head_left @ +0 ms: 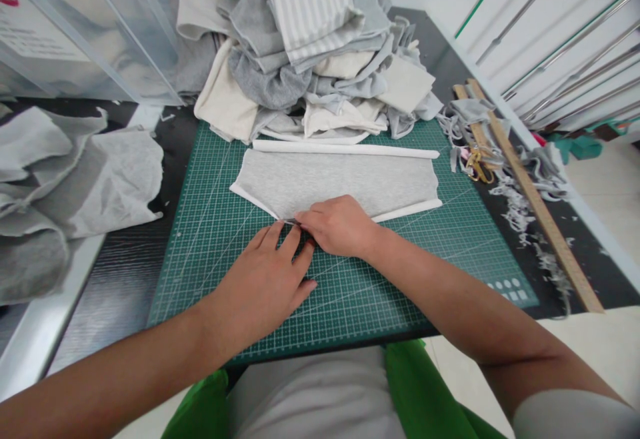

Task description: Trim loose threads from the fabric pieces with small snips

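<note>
A light grey piece of knit fabric (345, 175) lies flat on a green cutting mat (240, 299), its long edges curled to show a white underside. My right hand (340, 225) is closed at the near edge of the fabric, fingers pinched together. A small dark, thin bit shows by its fingertips, too little to name. My left hand (273, 279) rests palm down on the mat with fingers spread, its fingertips touching the same near edge just left of the right hand.
Behind the mat rises a heap of grey, cream and striped fabric (310, 45). More grey cloth (110, 172) lies at left, beside clear plastic bins (100, 32). On the right are a wooden ruler (545, 212), gold-handled scissors (479, 164) and fabric scraps (517, 209).
</note>
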A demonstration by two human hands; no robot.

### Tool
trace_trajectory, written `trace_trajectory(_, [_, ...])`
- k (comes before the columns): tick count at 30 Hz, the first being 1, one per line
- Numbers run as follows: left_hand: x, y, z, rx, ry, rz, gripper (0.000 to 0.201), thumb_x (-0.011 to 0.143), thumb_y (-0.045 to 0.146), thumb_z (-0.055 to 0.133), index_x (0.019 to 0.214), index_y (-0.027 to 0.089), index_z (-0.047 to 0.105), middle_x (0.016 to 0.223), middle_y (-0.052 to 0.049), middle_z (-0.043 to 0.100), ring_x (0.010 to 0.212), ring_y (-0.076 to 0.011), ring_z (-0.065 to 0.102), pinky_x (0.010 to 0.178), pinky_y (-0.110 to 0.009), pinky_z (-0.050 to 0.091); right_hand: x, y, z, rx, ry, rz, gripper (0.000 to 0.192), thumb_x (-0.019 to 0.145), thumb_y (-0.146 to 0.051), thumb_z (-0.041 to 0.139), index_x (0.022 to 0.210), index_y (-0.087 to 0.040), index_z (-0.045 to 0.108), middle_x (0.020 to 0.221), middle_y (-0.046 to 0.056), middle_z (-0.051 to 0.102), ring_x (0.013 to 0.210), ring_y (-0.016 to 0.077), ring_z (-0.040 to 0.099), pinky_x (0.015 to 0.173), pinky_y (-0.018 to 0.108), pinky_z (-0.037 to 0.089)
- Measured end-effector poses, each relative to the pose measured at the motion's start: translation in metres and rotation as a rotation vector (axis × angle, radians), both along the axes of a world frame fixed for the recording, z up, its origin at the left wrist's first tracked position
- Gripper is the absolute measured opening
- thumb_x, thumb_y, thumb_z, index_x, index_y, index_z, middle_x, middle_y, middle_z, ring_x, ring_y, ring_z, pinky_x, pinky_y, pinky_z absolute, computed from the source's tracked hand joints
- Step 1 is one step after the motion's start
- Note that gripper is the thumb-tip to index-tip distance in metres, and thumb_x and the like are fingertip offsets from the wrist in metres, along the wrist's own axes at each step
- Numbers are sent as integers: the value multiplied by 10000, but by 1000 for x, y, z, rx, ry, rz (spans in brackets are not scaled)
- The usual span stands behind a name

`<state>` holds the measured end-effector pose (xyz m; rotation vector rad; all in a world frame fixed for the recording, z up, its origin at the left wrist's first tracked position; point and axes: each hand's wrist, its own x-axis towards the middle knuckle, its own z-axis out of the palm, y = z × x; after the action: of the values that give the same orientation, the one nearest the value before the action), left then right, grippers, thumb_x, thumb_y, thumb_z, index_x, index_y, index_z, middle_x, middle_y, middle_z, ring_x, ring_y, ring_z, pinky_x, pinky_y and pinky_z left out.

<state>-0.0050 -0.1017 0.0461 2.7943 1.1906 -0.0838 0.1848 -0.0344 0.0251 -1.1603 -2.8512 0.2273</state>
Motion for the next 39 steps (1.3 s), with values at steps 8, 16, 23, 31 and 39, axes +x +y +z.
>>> trace_trajectory(8, [0, 0, 0, -4, 1, 3, 613, 935, 440, 621, 1452, 123, 528, 1432, -209, 522, 1359, -419, 461, 1147, -568, 404, 0, 0, 0, -42, 26, -20, 313, 1013, -301, 439, 1151, -201, 702, 946, 58, 760, 814, 194, 670, 644, 317, 358])
trace_trajectory(16, [0, 0, -1, -3, -1, 9, 618, 934, 441, 623, 1446, 108, 525, 1432, -206, 523, 1364, -413, 455, 1150, -559, 403, 3, 1, -2, -104, 142, -71, 298, 1010, -312, 462, 1156, -201, 698, 1017, 61, 770, 895, 189, 678, 752, 299, 418])
trace_trajectory(23, [-1, 0, 0, 6, -10, 10, 598, 935, 443, 621, 1429, 114, 543, 1414, -200, 535, 1351, -411, 466, 1136, -558, 415, 5, 2, -8, -86, 204, -98, 311, 990, -330, 501, 1210, -199, 679, 1058, 66, 773, 918, 201, 696, 782, 308, 454])
trace_trajectory(31, [0, 1, 1, 4, -1, 18, 586, 947, 440, 601, 1428, 111, 544, 1418, -192, 537, 1351, -405, 466, 1134, -554, 423, 6, 2, -8, -97, 231, -91, 319, 987, -324, 508, 1216, -187, 683, 1055, 76, 775, 931, 206, 704, 798, 312, 469])
trace_trajectory(39, [1, 0, 1, 9, -3, 16, 575, 956, 422, 589, 1426, 93, 543, 1402, -204, 545, 1349, -406, 466, 1132, -550, 426, 6, 2, -7, -107, 220, -94, 320, 987, -323, 502, 1211, -186, 685, 1069, 76, 777, 950, 210, 709, 814, 318, 472])
